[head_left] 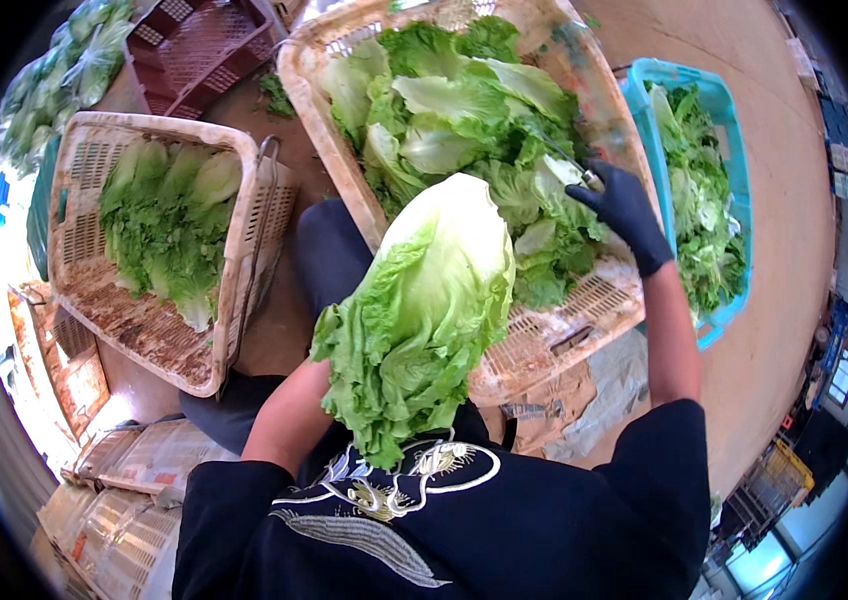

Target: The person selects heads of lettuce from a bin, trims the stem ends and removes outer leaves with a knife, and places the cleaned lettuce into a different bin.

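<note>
A large head of Chinese cabbage [424, 310], pale at the base with frilly green leaves, is held up in front of my chest, base end up. My left forearm [292, 415] runs behind it; the leaves hide my left hand and its fingers, which support the head from beneath. In a black glove, my right hand [626, 212] is closed around a knife [592, 180] whose thin blade points up and left over loose leaves. Those leaves [459, 105] fill much of a dirty white crate [534, 365] before me.
A second dirty white crate [134, 335] at the left contains cabbage heads [169, 215]. On the right stands a turquoise crate [742, 180] of leaves. Behind are a maroon crate [199, 55] and bagged greens [69, 75]. Flattened sacks [609, 385] lie near my right elbow.
</note>
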Available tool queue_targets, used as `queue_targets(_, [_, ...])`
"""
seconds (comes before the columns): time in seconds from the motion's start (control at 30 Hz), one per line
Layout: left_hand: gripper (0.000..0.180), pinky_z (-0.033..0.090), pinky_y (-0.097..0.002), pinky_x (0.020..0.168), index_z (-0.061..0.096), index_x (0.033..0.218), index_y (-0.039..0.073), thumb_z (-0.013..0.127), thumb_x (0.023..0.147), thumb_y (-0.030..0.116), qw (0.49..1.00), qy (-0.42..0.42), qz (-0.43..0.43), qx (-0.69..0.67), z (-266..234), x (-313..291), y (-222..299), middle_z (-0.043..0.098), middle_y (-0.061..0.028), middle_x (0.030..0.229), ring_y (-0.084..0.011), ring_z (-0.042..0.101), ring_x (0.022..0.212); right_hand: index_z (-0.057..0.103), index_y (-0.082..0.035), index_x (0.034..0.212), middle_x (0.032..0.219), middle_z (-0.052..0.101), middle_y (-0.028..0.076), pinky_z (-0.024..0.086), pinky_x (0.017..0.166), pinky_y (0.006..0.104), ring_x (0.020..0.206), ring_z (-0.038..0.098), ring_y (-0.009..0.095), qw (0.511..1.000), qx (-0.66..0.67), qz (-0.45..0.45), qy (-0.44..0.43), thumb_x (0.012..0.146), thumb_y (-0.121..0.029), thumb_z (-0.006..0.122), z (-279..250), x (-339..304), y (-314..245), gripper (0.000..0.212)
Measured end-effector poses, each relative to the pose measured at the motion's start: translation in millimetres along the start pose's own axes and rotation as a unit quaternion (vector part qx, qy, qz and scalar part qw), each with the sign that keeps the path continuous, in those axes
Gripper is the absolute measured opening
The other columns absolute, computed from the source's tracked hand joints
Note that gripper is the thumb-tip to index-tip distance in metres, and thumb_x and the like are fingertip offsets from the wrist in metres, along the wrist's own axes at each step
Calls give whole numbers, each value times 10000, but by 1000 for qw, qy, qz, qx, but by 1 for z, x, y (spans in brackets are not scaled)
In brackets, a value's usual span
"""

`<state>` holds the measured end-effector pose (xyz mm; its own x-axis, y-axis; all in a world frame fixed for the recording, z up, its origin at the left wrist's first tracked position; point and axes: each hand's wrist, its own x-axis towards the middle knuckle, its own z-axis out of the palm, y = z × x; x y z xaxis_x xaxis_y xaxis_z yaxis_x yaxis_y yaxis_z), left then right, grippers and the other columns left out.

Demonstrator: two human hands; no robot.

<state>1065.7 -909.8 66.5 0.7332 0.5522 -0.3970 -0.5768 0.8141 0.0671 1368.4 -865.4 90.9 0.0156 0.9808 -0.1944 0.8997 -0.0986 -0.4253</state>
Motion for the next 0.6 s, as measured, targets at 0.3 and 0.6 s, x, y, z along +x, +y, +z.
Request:
queue_targets(0.3, [407, 417, -274, 838, 374, 1250, 26, 348, 924, 269, 856, 54, 127, 499, 29, -58, 81, 501, -101, 1154, -145, 516, 965, 387, 8, 1218, 1049, 552, 154, 497, 675, 292, 793, 586, 176, 696, 678, 219, -89, 832, -324, 525, 89, -84, -127, 527])
queue_targets(0.6, [335, 457, -363, 659, 482, 1083, 69, 497, 828, 285, 536, 243, 120, 799, -54, -57, 80, 565, -64, 979, -203, 557, 802, 487, -12, 1113, 970, 574, 85, 473, 656, 251, 782, 553, 123, 826, 561, 48, -26, 733, -162, 612, 109, -78, -171, 427])
